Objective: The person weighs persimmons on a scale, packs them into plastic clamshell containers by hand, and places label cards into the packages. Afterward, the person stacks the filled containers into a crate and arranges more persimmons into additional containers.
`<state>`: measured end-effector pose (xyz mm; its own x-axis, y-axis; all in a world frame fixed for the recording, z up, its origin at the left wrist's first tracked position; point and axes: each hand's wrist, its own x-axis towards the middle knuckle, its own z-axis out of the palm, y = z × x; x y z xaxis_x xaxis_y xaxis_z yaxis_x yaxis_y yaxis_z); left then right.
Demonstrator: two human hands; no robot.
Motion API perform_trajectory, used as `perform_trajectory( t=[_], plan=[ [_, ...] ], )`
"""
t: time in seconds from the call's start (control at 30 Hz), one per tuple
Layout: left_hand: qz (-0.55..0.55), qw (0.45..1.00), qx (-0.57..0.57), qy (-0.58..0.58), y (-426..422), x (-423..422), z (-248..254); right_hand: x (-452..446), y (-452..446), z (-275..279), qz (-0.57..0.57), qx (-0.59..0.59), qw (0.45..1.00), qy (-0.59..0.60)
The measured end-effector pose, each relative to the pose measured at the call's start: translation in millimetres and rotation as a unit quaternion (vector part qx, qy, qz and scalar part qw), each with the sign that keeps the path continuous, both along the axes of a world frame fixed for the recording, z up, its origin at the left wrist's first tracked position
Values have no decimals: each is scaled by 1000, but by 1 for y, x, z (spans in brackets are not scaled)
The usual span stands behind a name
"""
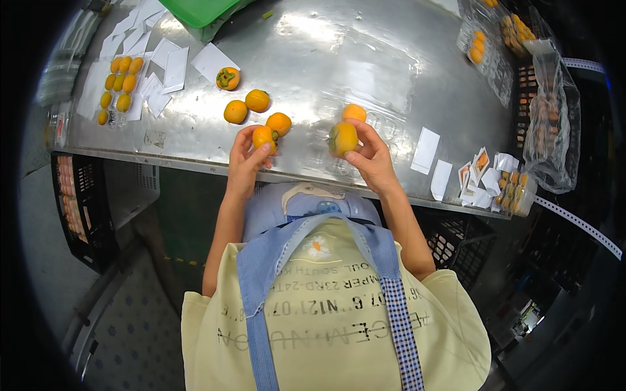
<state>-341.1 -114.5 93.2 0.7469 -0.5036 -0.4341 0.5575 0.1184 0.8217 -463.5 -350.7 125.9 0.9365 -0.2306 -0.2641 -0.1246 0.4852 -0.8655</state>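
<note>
Near the table's front edge, my left hand has its fingers closed around an orange persimmon. Another persimmon sits just beyond it, and several more, such as one persimmon, lie loose farther back. My right hand grips a larger-looking, partly greenish persimmon between thumb and fingers. Directly behind that one, a persimmon rests at a clear plastic tray, whose outline is hard to make out against the shiny metal.
White cards are scattered at the left beside a filled fruit tray. A green bin stands at the back. To the right are white slips, a filled clear pack and plastic-wrapped trays. A black crate stands below left.
</note>
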Motion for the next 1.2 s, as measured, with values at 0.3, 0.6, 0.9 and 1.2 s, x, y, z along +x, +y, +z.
perform_trajectory(
  t=[0.3,0.6,0.9,1.2],
  plan=[
    [-118,953,-225,165,-38,-9,35,-11,-9,-6,-33,24,998,41],
    [-165,979,-116,18,-47,-18,43,-30,-39,-26,-121,-35,991,34],
    [-141,984,-109,8,-48,-16,45,-32,-74,-23,-169,-249,951,66],
    [-155,983,-76,58,-48,-19,43,-26,-94,-30,-22,-592,799,101]
  ],
)
